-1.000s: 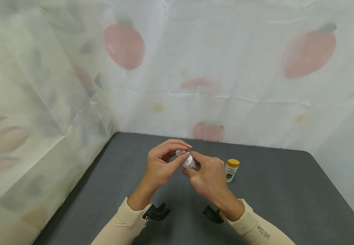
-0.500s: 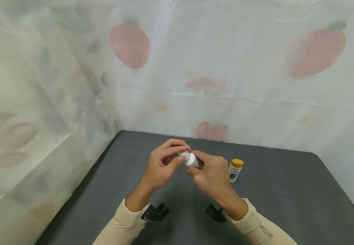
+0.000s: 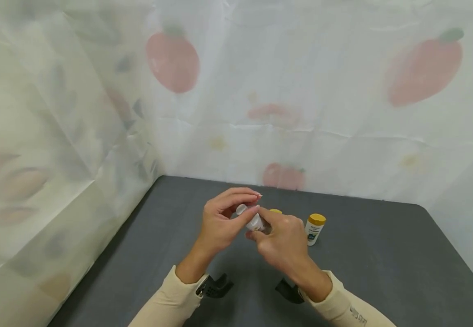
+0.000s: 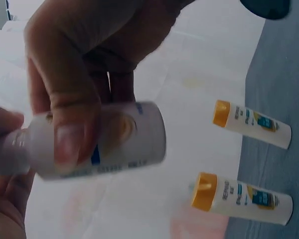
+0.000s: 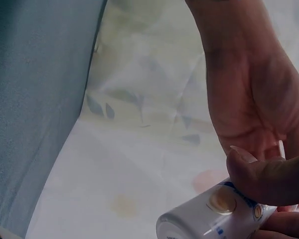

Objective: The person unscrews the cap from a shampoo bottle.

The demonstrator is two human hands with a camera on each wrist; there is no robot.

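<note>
A small white bottle [image 3: 256,223] with a printed label is held tilted above the table. My right hand [image 3: 284,240] grips its body, with the thumb lying across the label in the left wrist view. With thumb and fingers, my left hand [image 3: 221,222] pinches the bottle's pale cap [image 3: 241,209] at the upper end. In the left wrist view that end looks translucent and is partly covered by fingers. The right wrist view shows the bottle's base [image 5: 177,230] pointing away from both hands. Whether the cap is loose from the neck I cannot tell.
A white bottle with a yellow cap [image 3: 315,229] stands upright on the dark grey table [image 3: 367,254], right of my right hand. Behind that hand, a second yellow cap [image 3: 276,211] shows; the left wrist view has both bottles. Patterned sheets [image 3: 322,91] enclose the table's back and sides.
My left fingers have shifted and turned slightly on the cap. The second yellow cap has come into sight behind my right hand. My right hand keeps its grip.
</note>
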